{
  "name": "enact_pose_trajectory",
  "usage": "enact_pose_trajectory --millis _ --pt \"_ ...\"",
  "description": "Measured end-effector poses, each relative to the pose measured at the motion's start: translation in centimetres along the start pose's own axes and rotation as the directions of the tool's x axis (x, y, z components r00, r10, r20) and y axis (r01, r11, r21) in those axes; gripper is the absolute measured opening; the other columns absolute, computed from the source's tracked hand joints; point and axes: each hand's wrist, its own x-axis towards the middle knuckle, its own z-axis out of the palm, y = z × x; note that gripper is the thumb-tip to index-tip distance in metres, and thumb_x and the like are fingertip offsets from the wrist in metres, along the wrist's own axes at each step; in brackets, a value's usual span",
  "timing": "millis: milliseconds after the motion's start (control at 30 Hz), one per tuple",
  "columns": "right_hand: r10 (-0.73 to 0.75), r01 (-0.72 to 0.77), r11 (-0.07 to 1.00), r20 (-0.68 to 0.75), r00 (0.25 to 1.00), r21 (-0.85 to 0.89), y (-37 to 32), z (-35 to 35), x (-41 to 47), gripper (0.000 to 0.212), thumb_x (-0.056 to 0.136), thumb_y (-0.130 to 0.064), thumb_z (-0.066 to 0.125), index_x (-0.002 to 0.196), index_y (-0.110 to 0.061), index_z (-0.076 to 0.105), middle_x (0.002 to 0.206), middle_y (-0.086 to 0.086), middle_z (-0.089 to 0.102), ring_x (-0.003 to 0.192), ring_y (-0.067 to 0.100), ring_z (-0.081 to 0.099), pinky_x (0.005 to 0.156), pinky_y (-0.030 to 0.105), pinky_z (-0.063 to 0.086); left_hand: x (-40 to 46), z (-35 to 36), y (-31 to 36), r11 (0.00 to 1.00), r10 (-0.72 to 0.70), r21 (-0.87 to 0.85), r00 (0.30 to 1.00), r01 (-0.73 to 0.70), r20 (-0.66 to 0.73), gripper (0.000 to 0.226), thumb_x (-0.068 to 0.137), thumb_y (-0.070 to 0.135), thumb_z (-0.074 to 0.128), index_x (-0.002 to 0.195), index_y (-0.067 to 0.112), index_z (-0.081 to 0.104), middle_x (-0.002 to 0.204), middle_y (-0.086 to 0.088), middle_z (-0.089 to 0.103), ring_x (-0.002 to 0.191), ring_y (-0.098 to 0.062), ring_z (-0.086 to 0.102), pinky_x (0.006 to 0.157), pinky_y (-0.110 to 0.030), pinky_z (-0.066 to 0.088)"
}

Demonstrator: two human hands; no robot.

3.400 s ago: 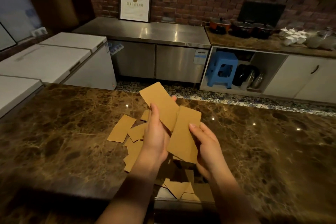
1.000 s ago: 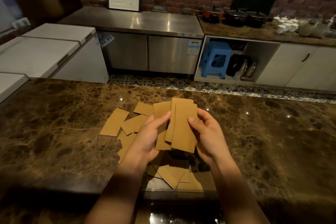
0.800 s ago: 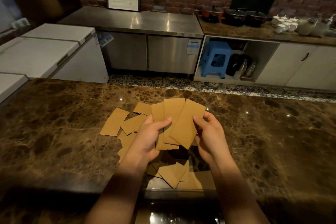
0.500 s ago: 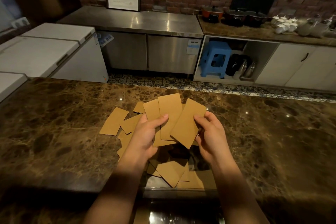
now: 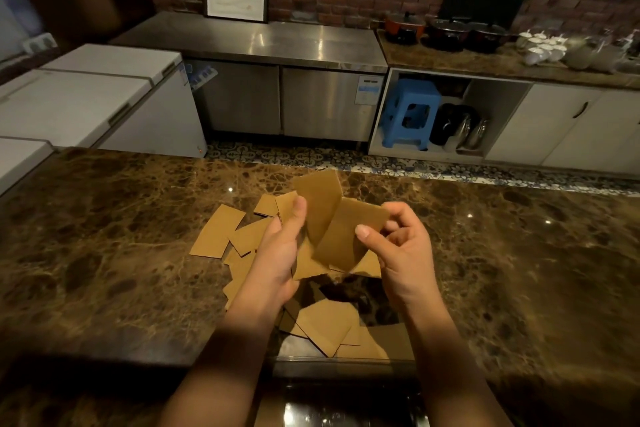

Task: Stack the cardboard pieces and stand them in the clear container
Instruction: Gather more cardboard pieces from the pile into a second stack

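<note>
Both hands, left hand (image 5: 277, 253) and right hand (image 5: 398, 253), pinch fanned cardboard pieces (image 5: 332, 225) above the counter (image 5: 104, 236), near its front edge.

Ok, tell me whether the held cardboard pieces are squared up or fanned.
Fanned: the held cardboard pieces splay at different angles between left hand and right hand.

Held cardboard pieces (image 5: 334, 229): a few flat tan rectangles, fanned and overlapping, raised above the counter with top edges tilted away from the camera. Loose cardboard pieces (image 5: 221, 230): same tan card, scattered flat and partly overlapping on the brown marble counter, left of and below the held set. Clear container (image 5: 346, 355): near counter edge, walls hard to make out; several tan pieces lie slanted inside it.
</note>
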Motion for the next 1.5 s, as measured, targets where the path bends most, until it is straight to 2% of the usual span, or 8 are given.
enact_pose_trajectory --millis 267,433,667,867,1033,1233,1400,1500 --pt "-0.196 0.232 0.962 0.231 0.953 -0.142 -0.8 0.9 -0.8 0.031 0.072 -0.002 0.081 0.076 -0.019 0.056 0.097 -0.004 0.076 0.099 0.018 0.070 0.086 0.034 0.055 0.3 -0.3 -0.2 0.990 0.039 -0.139 0.999 -0.036 0.018 0.041 0.086 0.038 0.071 0.116 0.011 0.066 0.105 -0.013 0.076 0.089 -0.027 0.074 0.066 -0.044 0.062" --pt "-0.390 0.533 0.668 0.367 0.845 -0.519 -1.0 0.6 -0.7 0.022 0.075 -0.028 0.079 0.070 -0.015 0.062 0.100 -0.014 0.075 0.111 0.016 0.058 0.095 0.057 0.046 0.8 -0.9 0.3 0.977 -0.092 -0.187 0.994 0.103 0.066 0.060 0.072 0.046 0.075 0.119 0.009 0.067 0.104 -0.017 0.073 0.079 -0.029 0.074 0.059 -0.039 0.059" --pt "-0.340 0.573 0.407 0.464 0.818 -0.712 0.1 0.0 0.0 0.034 0.063 0.006 0.086 0.074 -0.018 0.064 0.114 -0.017 0.071 0.131 0.010 0.046 0.119 0.049 0.022 0.8 -1.2 0.2 0.957 -0.175 -0.187 0.953 0.224 0.247 0.039 0.078 0.036 0.071 0.107 0.012 0.078 0.096 -0.015 0.077 0.078 -0.028 0.076 0.059 -0.037 0.060" --pt "-0.369 0.416 0.619 0.220 0.903 -0.667 0.0 -0.6 -0.1 0.031 0.073 0.001 0.082 0.085 -0.026 0.072 0.121 -0.021 0.066 0.128 0.018 0.055 0.115 0.053 0.030 0.9 -1.3 0.1 0.967 -0.063 -0.228 0.973 0.115 0.223 0.047 0.079 0.014 0.064 0.126 0.010 0.060 0.107 -0.021 0.075 0.094 -0.034 0.075 0.072 -0.046 0.061" --pt "0.027 -0.037 0.999 -0.240 0.970 -0.035 -0.2 -0.8 -0.1 0.033 0.079 -0.025 0.077 0.108 -0.037 0.068 0.106 -0.004 0.077 0.099 0.015 0.073 0.080 0.030 0.061 1.1 -1.6 0.4 0.921 0.136 -0.390 0.953 -0.020 0.271 0.069 0.076 0.004 0.051 0.136 0.037 0.052 0.117 -0.021 0.072 0.102 -0.037 0.072 0.080 -0.056 0.059" --pt "0.254 -0.247 0.967 -0.181 0.950 0.060 0.5 -0.5 0.2 0.031 0.085 -0.023 0.071 0.115 -0.020 0.064 0.105 0.009 0.078 0.095 0.025 0.075 0.075 0.039 0.064 0.4 -1.0 0.2 0.946 0.102 -0.323 0.956 -0.008 0.275 0.076 0.061 0.003 0.057 0.129 0.037 0.059 0.095 -0.015 0.070 0.075 -0.030 0.070 0.062 -0.046 0.059" --pt "-0.060 0.061 0.998 -0.101 0.993 0.000 -0.6 -0.8 0.0 0.021 0.069 -0.016 0.082 0.078 -0.032 0.073 0.108 -0.005 0.077 0.120 0.016 0.064 0.098 0.042 0.051 0.3 -0.3 0.1 0.971 -0.129 -0.176 0.972 0.165 0.198 0.011 0.100 0.026 0.052 0.111 0.025 0.055 0.095 -0.018 0.062 0.062 -0.029 0.067 0.050 -0.040 0.056" --pt "-0.079 0.105 0.954 0.102 0.992 -0.281 -0.4 -0.5 0.0 0.045 0.069 0.003 0.082 0.063 -0.041 0.073 0.141 -0.024 0.057 0.148 0.003 0.025 0.115 0.027 0.021 0.6 -0.6 0.2 0.968 -0.154 -0.157 0.955 0.197 0.254 0.041 0.091 0.051 0.055 0.119 0.021 0.063 0.101 -0.015 0.074 0.077 -0.031 0.074 0.058 -0.040 0.060"
